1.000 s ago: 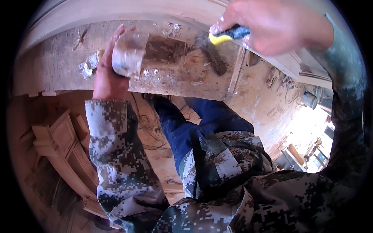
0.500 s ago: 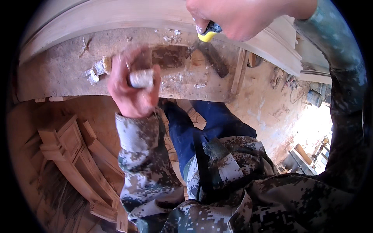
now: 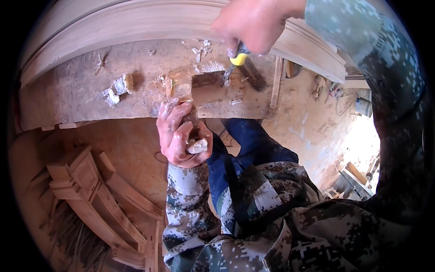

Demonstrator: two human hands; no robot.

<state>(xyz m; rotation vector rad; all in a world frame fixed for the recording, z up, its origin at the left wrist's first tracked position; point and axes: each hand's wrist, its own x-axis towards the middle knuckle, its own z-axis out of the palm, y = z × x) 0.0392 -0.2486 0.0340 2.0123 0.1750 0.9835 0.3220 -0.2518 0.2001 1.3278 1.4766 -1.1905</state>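
My left hand is at the near edge of a worn wooden board, its fingers curled round a whitish, rough-edged lump. Past its fingertips, on the board, lies a pale flat piece; I cannot tell whether the fingers touch it. Above the board's far side, my right hand, slightly blurred, is closed on a tool with a yellow-and-black handle. The tool's narrow metal end points down beside a dark rectangular patch. What kind of tool it is stays hidden.
Crumpled whitish scraps and flakes lie on the board. A long pale wooden moulding runs along its far side. Wooden frame parts stand on the floor at lower left, above thin strips. A bucket is at right.
My left hand has moved right and nearer to me with the whitish lump. The right hand has shifted a little left with the tool, its metal end now showing over the board.
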